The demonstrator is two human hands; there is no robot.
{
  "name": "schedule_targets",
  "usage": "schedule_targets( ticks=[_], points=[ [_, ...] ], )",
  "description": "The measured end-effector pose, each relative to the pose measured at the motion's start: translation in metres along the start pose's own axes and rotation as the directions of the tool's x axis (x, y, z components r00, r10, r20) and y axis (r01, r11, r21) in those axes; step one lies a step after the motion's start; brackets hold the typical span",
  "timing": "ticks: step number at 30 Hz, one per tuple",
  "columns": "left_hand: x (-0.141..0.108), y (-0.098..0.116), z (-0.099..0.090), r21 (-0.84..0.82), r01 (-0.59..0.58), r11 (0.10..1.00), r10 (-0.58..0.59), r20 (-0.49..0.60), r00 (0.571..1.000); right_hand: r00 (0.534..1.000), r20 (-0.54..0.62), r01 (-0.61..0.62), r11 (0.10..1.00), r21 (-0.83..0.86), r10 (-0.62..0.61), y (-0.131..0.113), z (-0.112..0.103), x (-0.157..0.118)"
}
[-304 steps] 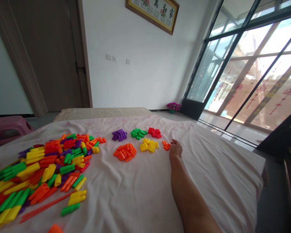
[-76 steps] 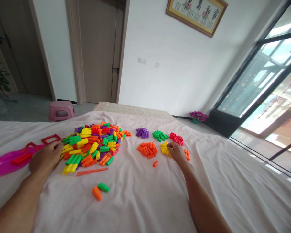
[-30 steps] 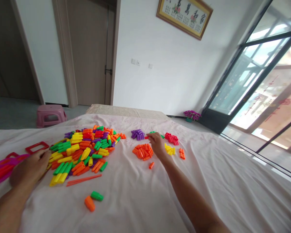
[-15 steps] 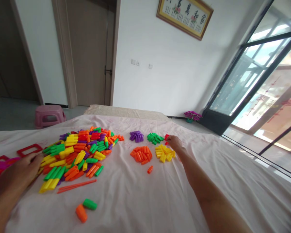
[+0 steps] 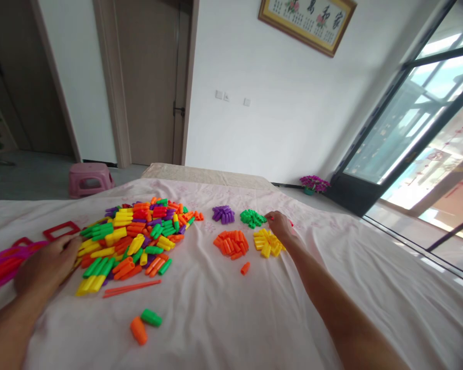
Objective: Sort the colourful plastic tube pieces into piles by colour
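My right hand [image 5: 280,224] reaches to the far side of the cloth, fingers bent and closed over small red plastic pieces [image 5: 271,218]. The hand hides most of them; a bit of red shows on each side of it. Near it lie sorted heaps of tube-like plastic pieces: green [image 5: 252,218], yellow [image 5: 267,242], orange [image 5: 231,243] and purple [image 5: 223,215]. My left hand [image 5: 48,264] rests against the left edge of a large mixed-colour pile [image 5: 133,234]. Its fingertips are hidden, and whether it grips any piece does not show.
One orange piece [image 5: 245,268] lies apart, before the heaps. Closer in are another orange piece [image 5: 139,330], a green one [image 5: 152,317] and thin orange sticks [image 5: 131,289]. Red frames [image 5: 61,229] and a magenta item [image 5: 7,267] are at left. A pink stool [image 5: 90,180] stands beyond.
My right hand has shifted left over the red pieces, covering more of them. My left hand stays beside the mixed pile. The whole view has swung slightly.
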State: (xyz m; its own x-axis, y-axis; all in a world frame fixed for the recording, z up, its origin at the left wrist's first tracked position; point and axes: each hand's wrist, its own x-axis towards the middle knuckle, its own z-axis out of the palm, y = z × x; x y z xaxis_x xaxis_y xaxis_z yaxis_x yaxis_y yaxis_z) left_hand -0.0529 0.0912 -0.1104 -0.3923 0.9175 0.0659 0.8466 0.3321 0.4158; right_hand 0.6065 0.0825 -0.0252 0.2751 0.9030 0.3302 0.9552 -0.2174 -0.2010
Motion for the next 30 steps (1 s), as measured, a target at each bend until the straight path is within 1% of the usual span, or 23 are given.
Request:
schedule_targets(
  ticks=[2,3,5,7,9,11,13,16,18,20,22,24,26,27,30],
  points=[
    [-0.011,0.014,-0.011,0.023,0.036,0.999,-0.036,0.02,0.999,0.994,-0.033,0.11,0.989,0.098,-0.108,-0.029,-0.002,-0.011],
    [-0.016,0.019,-0.015,0.034,0.051,0.998,-0.051,0.016,0.999,0.983,-0.05,0.184,0.97,0.159,-0.178,-0.046,-0.003,-0.018],
    [-0.022,0.026,-0.021,0.037,0.057,0.998,-0.058,0.021,0.998,0.943,-0.069,0.333,0.902,0.275,-0.327,-0.085,-0.006,-0.035],
    [-0.025,0.029,-0.024,0.031,0.062,0.998,-0.063,0.036,0.997,0.888,-0.04,0.442,0.824,0.356,-0.459,-0.126,-0.007,-0.056],
    [-0.026,0.03,-0.027,0.024,0.057,0.998,-0.058,0.05,0.997,0.836,0.012,0.496,0.764,0.412,-0.549,-0.164,-0.005,-0.076],
    [-0.027,0.031,-0.028,0.017,0.05,0.999,-0.051,0.05,0.997,0.798,0.062,0.513,0.729,0.453,-0.6,-0.196,0.002,-0.091],
    [-0.028,0.032,-0.029,0.008,0.041,0.999,-0.041,0.039,0.998,0.77,0.093,0.525,0.71,0.47,-0.631,-0.222,0.012,-0.1],
    [-0.029,0.032,-0.029,0.006,0.031,1.0,-0.031,0.023,0.999,0.74,0.119,0.558,0.703,0.441,-0.662,-0.25,0.028,-0.104],
    [-0.029,0.032,-0.029,0.004,0.029,1.0,-0.029,0.022,0.999,0.731,0.132,0.578,0.71,0.402,-0.67,-0.262,0.036,-0.103],
    [-0.029,0.031,-0.029,-0.006,0.025,1.0,-0.025,0.022,0.999,0.734,0.134,0.582,0.718,0.383,-0.666,-0.268,0.042,-0.101],
    [-0.029,0.031,-0.029,-0.014,0.019,1.0,-0.019,0.024,1.0,0.75,0.119,0.561,0.721,0.407,-0.651,-0.269,0.045,-0.098],
    [-0.029,0.031,-0.029,-0.019,0.022,1.0,-0.021,0.026,0.999,0.779,0.09,0.512,0.713,0.479,-0.62,-0.265,0.046,-0.095],
    [-0.029,0.031,-0.029,-0.024,0.025,0.999,-0.024,0.026,0.999,0.82,0.075,0.421,0.687,0.592,-0.567,-0.256,0.045,-0.093],
    [-0.029,0.031,-0.03,-0.027,0.024,0.999,-0.023,0.026,0.999,0.841,0.086,0.353,0.662,0.661,-0.534,-0.25,0.044,-0.093],
    [-0.029,0.032,-0.03,-0.02,0.025,0.999,-0.024,0.033,0.999,0.887,0.167,0.106,0.54,0.835,-0.431,-0.229,0.034,-0.095]
  ],
)
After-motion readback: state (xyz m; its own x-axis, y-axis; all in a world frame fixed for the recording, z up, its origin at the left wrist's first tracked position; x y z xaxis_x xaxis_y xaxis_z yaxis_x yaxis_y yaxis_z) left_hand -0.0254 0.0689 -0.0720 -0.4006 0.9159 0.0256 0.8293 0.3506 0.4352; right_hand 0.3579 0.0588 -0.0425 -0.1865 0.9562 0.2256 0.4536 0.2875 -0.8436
